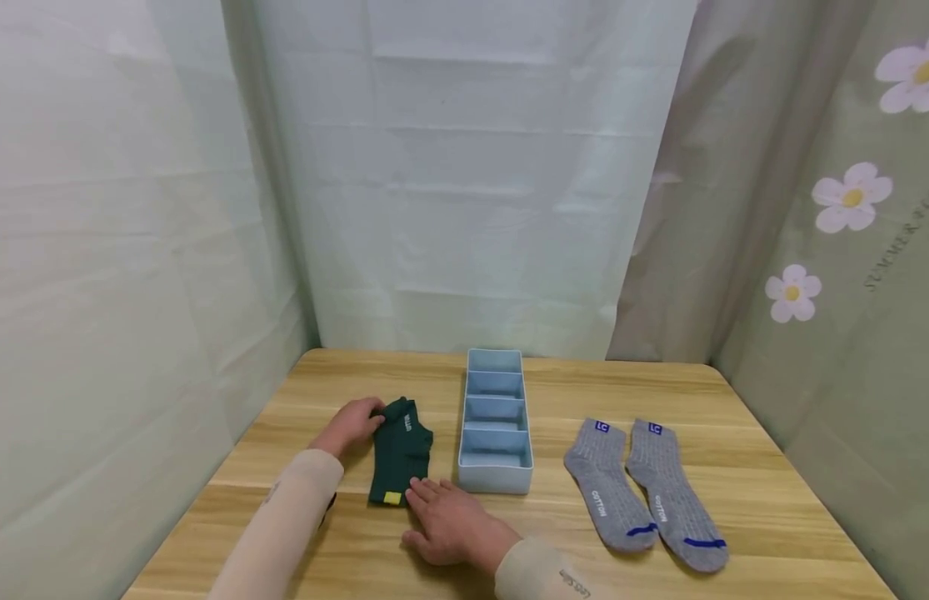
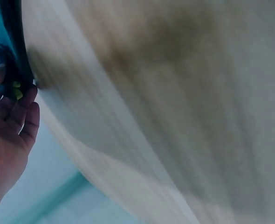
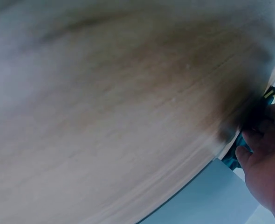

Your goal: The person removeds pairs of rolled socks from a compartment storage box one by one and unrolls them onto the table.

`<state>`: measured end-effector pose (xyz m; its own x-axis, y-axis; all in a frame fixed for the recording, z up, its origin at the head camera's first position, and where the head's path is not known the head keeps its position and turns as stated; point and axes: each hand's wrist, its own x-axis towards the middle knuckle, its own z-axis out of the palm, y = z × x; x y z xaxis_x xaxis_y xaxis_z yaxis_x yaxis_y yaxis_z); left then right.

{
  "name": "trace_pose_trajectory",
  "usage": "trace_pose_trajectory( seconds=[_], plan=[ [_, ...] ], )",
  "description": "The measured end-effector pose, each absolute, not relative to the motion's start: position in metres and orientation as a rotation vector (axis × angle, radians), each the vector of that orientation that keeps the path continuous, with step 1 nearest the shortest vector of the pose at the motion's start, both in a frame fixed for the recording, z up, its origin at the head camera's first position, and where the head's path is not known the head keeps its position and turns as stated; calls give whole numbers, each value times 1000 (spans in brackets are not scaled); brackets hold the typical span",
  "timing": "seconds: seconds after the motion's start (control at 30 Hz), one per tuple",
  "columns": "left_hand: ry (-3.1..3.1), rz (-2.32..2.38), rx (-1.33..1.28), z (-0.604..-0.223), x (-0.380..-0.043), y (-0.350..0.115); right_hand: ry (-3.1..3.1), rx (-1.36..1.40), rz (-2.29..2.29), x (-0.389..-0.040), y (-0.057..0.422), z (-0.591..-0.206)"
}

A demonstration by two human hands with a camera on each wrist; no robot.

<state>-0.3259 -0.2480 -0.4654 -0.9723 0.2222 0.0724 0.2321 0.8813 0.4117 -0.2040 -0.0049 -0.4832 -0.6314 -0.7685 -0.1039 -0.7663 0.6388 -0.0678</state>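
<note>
A dark green sock (image 1: 401, 450) with white lettering and a yellow patch lies folded on the table, left of the middle; whether it is one or a stacked pair cannot be seen. At its upper left edge my left hand (image 1: 356, 423) pinches the fabric, thumb and curled fingers meeting the green cloth (image 2: 9, 42) in the left wrist view. My right hand (image 1: 451, 521) lies palm down, its fairly straight fingertips touching the sock's lower right corner. That hand (image 3: 268, 158) also shows beside green cloth in the right wrist view.
Just right of the green sock stands a light blue organizer box (image 1: 496, 478) with several compartments in a row. Two grey socks (image 1: 612, 487) with blue marks lie flat on the right of the wooden table (image 1: 584, 575). Pale curtains (image 1: 464, 208) surround the table's back and sides.
</note>
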Motion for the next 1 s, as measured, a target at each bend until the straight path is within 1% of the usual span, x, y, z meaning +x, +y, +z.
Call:
trace_pose_trajectory(
  seconds=[0.2, 0.4, 0.47, 0.63, 0.83, 1.0],
  plan=[
    [-2993, -668, -308, -467, -332, -248, 2727, -1300, -36, -202, -3, -484],
    [-2943, -738, -109, -471, -340, -250, 2725, -1291, -36, -200, -1, -482],
    [-2898, -721, -79, -472, -341, -251, 2722, -1290, -33, -200, -2, -482],
    [-2858, -693, -121, -472, -342, -253, 2716, -1290, -35, -200, -2, -480],
    [-2965, -700, -175, -473, -340, -256, 2727, -1294, -25, -201, -2, -480],
    [-2968, -671, -169, -476, -341, -259, 2712, -1287, -28, -202, -2, -482]
  ],
)
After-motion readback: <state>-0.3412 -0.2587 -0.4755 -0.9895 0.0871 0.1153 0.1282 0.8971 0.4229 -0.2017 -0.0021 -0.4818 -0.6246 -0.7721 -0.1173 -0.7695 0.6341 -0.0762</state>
